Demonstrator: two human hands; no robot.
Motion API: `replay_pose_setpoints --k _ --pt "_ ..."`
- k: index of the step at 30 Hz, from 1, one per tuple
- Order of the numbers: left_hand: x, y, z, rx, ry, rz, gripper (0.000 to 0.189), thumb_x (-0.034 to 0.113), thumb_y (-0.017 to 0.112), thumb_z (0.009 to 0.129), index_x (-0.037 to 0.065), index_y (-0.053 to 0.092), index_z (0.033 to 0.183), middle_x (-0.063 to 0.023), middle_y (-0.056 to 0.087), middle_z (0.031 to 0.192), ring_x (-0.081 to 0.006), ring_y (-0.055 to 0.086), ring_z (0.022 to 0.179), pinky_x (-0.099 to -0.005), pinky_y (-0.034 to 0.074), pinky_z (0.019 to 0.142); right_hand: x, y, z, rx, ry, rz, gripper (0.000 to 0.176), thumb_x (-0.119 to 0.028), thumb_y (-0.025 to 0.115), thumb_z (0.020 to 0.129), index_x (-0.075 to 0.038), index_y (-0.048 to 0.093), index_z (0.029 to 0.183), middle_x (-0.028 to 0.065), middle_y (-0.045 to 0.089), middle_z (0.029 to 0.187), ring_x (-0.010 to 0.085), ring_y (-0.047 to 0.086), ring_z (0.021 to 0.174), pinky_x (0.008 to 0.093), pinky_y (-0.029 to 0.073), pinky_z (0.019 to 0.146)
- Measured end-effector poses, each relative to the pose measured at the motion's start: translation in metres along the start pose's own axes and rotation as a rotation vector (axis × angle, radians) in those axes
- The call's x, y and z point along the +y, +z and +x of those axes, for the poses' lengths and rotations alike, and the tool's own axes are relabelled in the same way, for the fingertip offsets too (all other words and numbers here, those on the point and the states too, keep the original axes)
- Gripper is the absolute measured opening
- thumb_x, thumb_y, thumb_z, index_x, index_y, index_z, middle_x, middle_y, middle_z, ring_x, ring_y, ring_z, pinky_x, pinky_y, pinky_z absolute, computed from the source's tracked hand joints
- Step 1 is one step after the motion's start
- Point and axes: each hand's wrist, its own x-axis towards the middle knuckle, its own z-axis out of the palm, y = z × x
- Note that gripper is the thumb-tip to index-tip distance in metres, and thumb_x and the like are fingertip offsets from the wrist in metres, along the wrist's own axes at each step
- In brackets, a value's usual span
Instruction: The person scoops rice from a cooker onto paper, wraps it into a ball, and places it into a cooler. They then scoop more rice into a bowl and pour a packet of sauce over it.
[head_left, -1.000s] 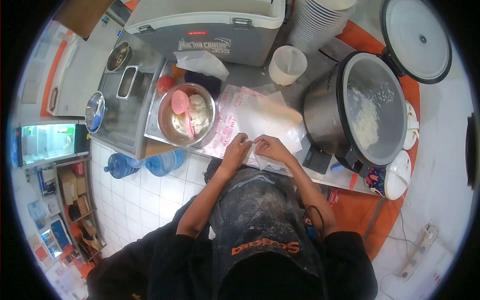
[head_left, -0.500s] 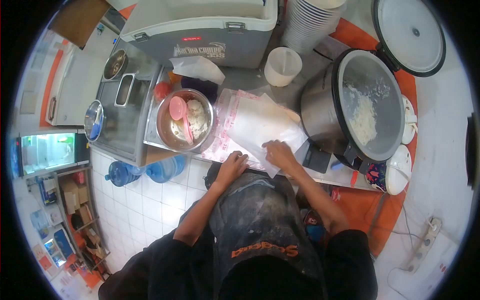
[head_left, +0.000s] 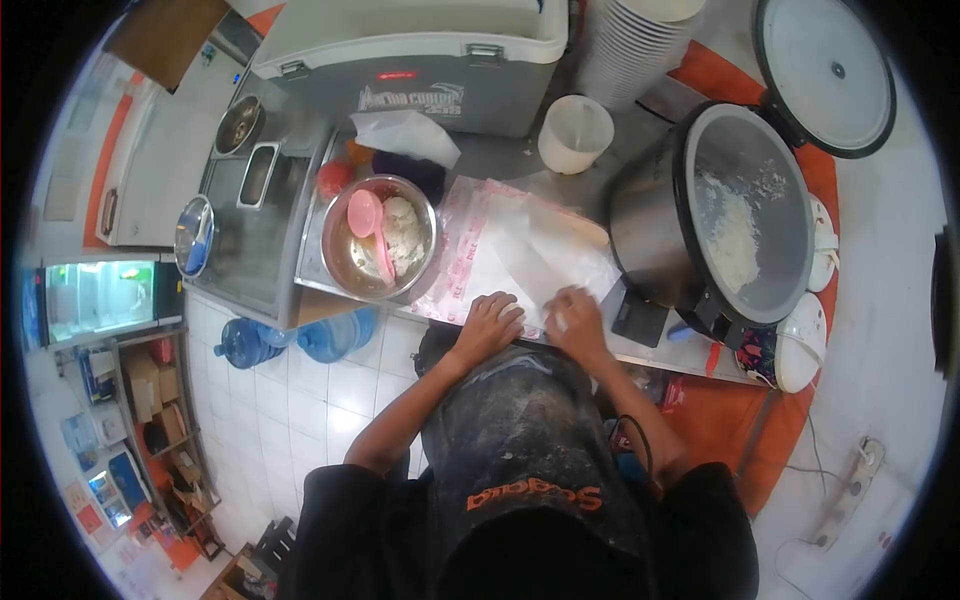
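Steel counter fills the upper half of my view, with tiled floor below it. Since half a second ago, my left hand has come up off the counter's near edge. It now lies palm-down, fingers loosely spread, on the pink-printed paper stack. My right hand has slid a little toward me. It is blurred, fingers bent over the near corner of the white sheet, and I cannot tell whether it pinches the paper or only presses it. That sheet, raised and broad before, now lies flatter on the stack. It stretches away from both hands, its near edge at my fingertips, between the metal bowl of rice on the left and the open rice cooker on the right.
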Motion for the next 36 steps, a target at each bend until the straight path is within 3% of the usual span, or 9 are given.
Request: replay_pose_setpoints --k 2,5,7,10,14,16,20,29,36 --pt "-0.002 0.011 0.0 -0.035 -0.238 -0.211 0.052 0.024 0.081 0.085 0.005 0.06 0.128 -0.0132 0.058 0.126 -0.0345 0.06 0.11 -0.0452 0.049 0.094 0.004 0.007 -0.013 -0.081 -0.053 0.018 0.013 -0.006 0.072 0.08 -0.004 0.07 0.092 0.0087 0.064 0.102 0.0305 0.065 0.084 0.0412 0.054 0.074" --pt "-0.007 0.033 0.006 0.061 -0.661 -0.63 0.069 0.028 0.085 0.084 0.001 0.05 0.137 -0.0165 0.058 0.125 -0.0308 0.065 0.099 -0.0409 0.055 0.081 0.002 -0.001 -0.006 -0.065 0.493 0.242 0.011 -0.013 0.07 0.088 -0.008 0.073 0.097 0.0061 0.069 0.11 0.0304 0.071 0.082 0.0404 0.056 0.076" --pt "0.001 0.031 0.016 0.174 -1.031 -0.943 0.092 0.033 0.087 0.085 -0.004 0.031 0.148 -0.0204 0.056 0.125 -0.0228 0.065 0.097 -0.0337 0.058 0.07 0.005 -0.004 0.0 -0.141 0.461 0.227 0.013 -0.015 0.069 0.089 -0.008 0.073 0.099 0.0075 0.072 0.108 0.0315 0.072 0.086 0.0407 0.057 0.078" --pt "0.015 0.022 0.037 0.265 -1.266 -1.132 0.093 0.034 0.086 0.085 -0.004 0.029 0.149 -0.0211 0.054 0.128 -0.0234 0.065 0.093 -0.0328 0.057 0.066 0.022 -0.008 0.02 -0.113 0.404 0.188 0.017 -0.019 0.067 0.09 -0.009 0.074 0.103 0.0106 0.074 0.105 0.0338 0.073 0.092 0.0422 0.058 0.08" --pt "0.011 0.023 0.062 0.294 -1.255 -0.967 0.09 0.03 0.078 0.092 0.0 0.021 0.155 -0.0218 0.051 0.136 -0.0266 0.062 0.103 -0.0384 0.058 0.081 0.024 -0.01 0.022 -0.208 0.314 0.202 0.02 -0.021 0.066 0.091 -0.009 0.074 0.106 0.0143 0.075 0.102 0.0359 0.072 0.092 0.0448 0.057 0.081" --pt "-0.02 0.05 0.059 0.625 -0.954 -0.699 0.091 0.031 0.075 0.095 0.0 0.018 0.159 -0.0248 0.047 0.143 -0.0294 0.058 0.116 -0.0402 0.052 0.095 0.027 -0.005 0.014 -0.366 0.391 0.168 0.021 -0.021 0.066 0.092 -0.009 0.073 0.107 0.0151 0.076 0.1 0.0363 0.072 0.093 0.045 0.057 0.082" --pt "-0.052 0.035 0.058 0.601 -0.881 -0.679 0.069 0.025 0.063 0.102 -0.005 0.031 0.156 -0.0222 0.046 0.149 -0.0296 0.05 0.128 -0.0407 0.04 0.111 0.034 0.011 -0.004 -0.32 0.476 0.172 0.02 -0.022 0.067 0.093 -0.008 0.074 0.106 0.0139 0.077 0.099 0.0346 0.073 0.093 0.0437 0.057 0.082" --pt "-0.054 0.017 0.009 0.405 -0.839 -0.411 0.036 0.021 0.071 0.095 0.0 0.065 0.123 -0.0131 0.071 0.103 -0.0203 0.063 0.09 -0.0323 0.049 0.084 0.022 0.017 -0.029 -0.408 0.455 0.313 0.019 -0.02 0.067 0.094 -0.007 0.073 0.105 0.0144 0.077 0.1 0.0331 0.074 0.09 0.0413 0.057 0.079" --pt "-0.048 0.004 -0.032 0.332 -0.937 -0.503 0.029 0.015 0.072 0.094 -0.001 0.066 0.118 -0.012 0.07 0.099 -0.015 0.063 0.088 -0.0302 0.05 0.075 0.054 0.032 -0.098 0.144 0.804 0.246 0.025 -0.017 0.071 0.094 -0.003 0.068 0.114 0.0111 0.073 0.097 0.0247 0.07 0.076 0.0367 0.056 0.073"
